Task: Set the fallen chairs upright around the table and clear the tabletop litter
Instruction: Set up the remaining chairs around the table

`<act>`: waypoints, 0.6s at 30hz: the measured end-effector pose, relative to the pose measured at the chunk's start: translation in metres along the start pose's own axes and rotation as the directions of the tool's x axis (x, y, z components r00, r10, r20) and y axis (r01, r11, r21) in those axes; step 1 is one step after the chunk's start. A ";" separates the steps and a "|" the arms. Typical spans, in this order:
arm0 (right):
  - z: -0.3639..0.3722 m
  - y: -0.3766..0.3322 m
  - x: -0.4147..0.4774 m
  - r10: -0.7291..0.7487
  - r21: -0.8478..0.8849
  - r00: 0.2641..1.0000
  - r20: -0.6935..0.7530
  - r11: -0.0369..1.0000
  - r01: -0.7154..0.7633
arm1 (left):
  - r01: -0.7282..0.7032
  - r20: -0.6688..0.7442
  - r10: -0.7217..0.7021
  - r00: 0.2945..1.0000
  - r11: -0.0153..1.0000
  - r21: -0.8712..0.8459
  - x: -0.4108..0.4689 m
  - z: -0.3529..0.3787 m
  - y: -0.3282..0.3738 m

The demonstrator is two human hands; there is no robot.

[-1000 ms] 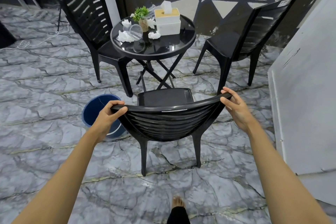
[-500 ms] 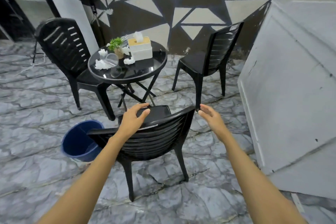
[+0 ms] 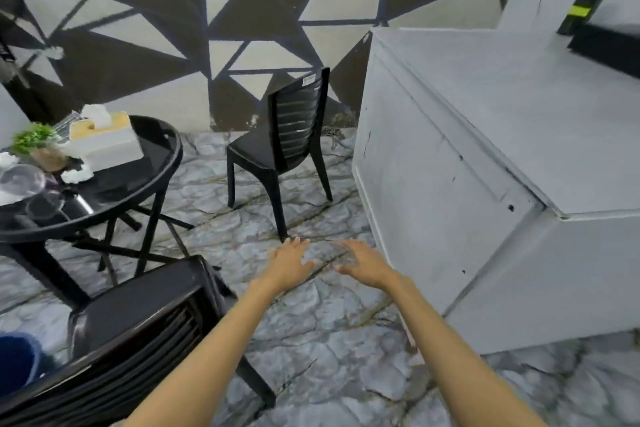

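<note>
Both my arms are stretched out in front of me, nearly straight, forearms side by side. My left hand (image 3: pixel 289 263) is palm down, fingers spread and slack, gripping nothing. My right hand (image 3: pixel 363 263) is just beside it, also palm down, fingers loose and a little blurred, nothing in them either. Both hover over the stone floor to the right of the round black table (image 3: pixel 166 163).

On the table's near side the near chair (image 3: pixel 138 315) stands upright, its back toward me, under my left forearm. Off the table's right, well apart from it, the far chair (image 3: pixel 291 139) stands upright too, seat turned toward the table.

On the tabletop are a tissue box (image 3: pixel 107 142) toward the far edge, a small plant (image 3: pixel 38 146), a crumpled tissue (image 3: pixel 76 176) and a clear cup (image 3: pixel 20 180) whose tilt I can't make out. A blue bucket (image 3: pixel 17 360) sits on the floor at the table's near left.
</note>
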State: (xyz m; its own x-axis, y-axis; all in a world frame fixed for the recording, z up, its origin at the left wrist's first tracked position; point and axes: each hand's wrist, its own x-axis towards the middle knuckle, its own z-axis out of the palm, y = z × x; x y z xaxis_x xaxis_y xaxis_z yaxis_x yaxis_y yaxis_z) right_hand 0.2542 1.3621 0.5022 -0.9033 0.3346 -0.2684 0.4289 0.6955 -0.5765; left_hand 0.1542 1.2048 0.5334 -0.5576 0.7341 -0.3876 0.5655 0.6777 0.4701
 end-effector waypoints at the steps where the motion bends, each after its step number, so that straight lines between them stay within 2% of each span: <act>1: -0.011 0.010 0.006 0.004 -0.023 1.000 0.008 1.000 -0.003 | 0.007 0.012 -0.008 1.000 1.000 0.018 0.014 0.001 0.009; 4: -0.041 0.039 0.033 0.033 -0.078 0.999 0.035 0.997 -0.030 | 0.011 0.017 -0.012 1.000 0.999 0.030 0.058 0.000 0.031; 9: -0.075 0.065 0.094 0.020 -0.075 0.997 0.080 0.997 -0.014 | 0.038 0.014 -0.039 0.999 0.997 0.066 0.130 -0.014 0.052; 18: -0.139 0.084 0.246 -0.016 -0.050 0.995 0.098 0.999 0.020 | 0.091 -0.049 -0.088 0.995 0.994 0.067 0.276 -0.086 0.052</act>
State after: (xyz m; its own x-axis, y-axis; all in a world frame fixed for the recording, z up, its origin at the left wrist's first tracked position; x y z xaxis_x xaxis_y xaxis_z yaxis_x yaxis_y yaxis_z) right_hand 0.0691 1.5914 0.4950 -0.9062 0.2601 -0.3336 0.4101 0.7334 -0.5423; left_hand -0.0226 1.4392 0.5186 -0.6341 0.6687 -0.3883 0.5520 0.7431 0.3783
